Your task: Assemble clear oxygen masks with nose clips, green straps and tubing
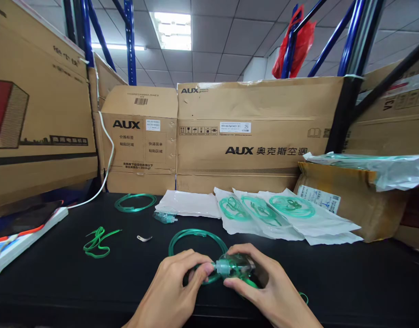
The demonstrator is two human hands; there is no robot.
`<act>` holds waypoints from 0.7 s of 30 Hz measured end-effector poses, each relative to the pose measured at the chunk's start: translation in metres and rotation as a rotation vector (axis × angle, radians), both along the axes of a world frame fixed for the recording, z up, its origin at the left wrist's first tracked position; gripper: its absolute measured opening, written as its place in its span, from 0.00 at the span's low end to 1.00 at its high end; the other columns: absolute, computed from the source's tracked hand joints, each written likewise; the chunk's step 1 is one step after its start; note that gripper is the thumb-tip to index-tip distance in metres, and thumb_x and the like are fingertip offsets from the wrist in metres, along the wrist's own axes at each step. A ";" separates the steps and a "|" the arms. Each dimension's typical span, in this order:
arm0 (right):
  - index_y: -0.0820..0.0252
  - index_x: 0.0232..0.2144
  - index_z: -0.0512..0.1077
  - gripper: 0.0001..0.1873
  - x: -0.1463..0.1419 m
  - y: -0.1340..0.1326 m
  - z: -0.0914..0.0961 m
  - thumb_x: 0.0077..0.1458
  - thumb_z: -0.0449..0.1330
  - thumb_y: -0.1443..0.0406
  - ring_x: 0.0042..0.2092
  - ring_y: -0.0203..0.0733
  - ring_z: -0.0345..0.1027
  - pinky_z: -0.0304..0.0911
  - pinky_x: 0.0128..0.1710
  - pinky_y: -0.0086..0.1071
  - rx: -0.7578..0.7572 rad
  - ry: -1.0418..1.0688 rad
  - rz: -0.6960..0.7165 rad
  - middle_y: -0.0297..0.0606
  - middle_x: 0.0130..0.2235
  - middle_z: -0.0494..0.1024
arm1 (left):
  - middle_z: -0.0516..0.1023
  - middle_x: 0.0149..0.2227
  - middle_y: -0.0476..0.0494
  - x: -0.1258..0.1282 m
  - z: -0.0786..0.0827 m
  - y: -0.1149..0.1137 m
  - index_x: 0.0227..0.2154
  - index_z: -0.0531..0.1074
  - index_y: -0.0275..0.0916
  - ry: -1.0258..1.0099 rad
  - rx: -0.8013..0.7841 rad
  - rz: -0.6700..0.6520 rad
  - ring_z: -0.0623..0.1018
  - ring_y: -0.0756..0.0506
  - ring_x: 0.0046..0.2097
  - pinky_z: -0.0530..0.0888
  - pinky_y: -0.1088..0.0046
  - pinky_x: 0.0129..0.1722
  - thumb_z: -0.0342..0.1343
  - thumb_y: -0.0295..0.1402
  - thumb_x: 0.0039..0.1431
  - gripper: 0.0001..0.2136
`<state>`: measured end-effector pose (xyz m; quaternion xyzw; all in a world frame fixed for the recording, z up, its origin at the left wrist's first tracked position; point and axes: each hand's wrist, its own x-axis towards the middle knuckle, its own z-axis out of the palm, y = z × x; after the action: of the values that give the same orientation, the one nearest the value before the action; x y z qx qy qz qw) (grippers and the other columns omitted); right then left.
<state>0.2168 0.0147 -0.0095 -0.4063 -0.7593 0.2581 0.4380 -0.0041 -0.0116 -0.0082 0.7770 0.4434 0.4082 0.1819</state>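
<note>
My right hand [264, 284] grips a clear green oxygen mask [237, 266] low over the black table [332, 282]. My left hand [177, 289] pinches the pale connector [219, 268] at the mask's tip, where a coil of green tubing [195, 241] meets it. The coil lies on the table just behind both hands. Part of the mask is hidden under my right fingers.
Sealed bags with green masks [281, 214] lie fanned at the back right beside an open carton [353, 200]. Farther left lie empty white bags [188, 203], a second tubing coil [134, 202], a small green part [165, 217], a green strap [98, 243] and a metal clip [144, 238]. Cardboard boxes [257, 132] wall the back.
</note>
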 end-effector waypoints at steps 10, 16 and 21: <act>0.49 0.35 0.79 0.15 -0.001 -0.003 0.007 0.44 0.77 0.67 0.43 0.40 0.77 0.68 0.43 0.25 0.087 0.125 0.100 0.28 0.40 0.83 | 0.82 0.35 0.52 -0.004 0.006 -0.001 0.39 0.77 0.44 0.030 -0.060 -0.041 0.79 0.48 0.39 0.70 0.75 0.43 0.52 0.34 0.70 0.09; 0.50 0.34 0.80 0.15 -0.002 -0.004 0.006 0.43 0.77 0.63 0.43 0.42 0.77 0.69 0.43 0.26 -0.017 0.108 0.031 0.29 0.39 0.84 | 0.81 0.37 0.52 -0.003 0.003 0.000 0.39 0.76 0.45 0.025 0.020 -0.055 0.79 0.47 0.40 0.72 0.74 0.45 0.50 0.34 0.71 0.09; 0.52 0.35 0.80 0.16 -0.002 -0.005 0.007 0.42 0.77 0.59 0.40 0.45 0.76 0.68 0.40 0.30 -0.083 0.071 0.009 0.31 0.36 0.83 | 0.81 0.37 0.52 -0.002 0.002 0.000 0.39 0.75 0.45 0.027 0.074 -0.054 0.80 0.46 0.41 0.73 0.73 0.44 0.51 0.32 0.71 0.08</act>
<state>0.2143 0.0098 -0.0027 -0.4111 -0.7339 0.3055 0.4462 -0.0064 -0.0116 -0.0065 0.8003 0.4092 0.4088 0.1578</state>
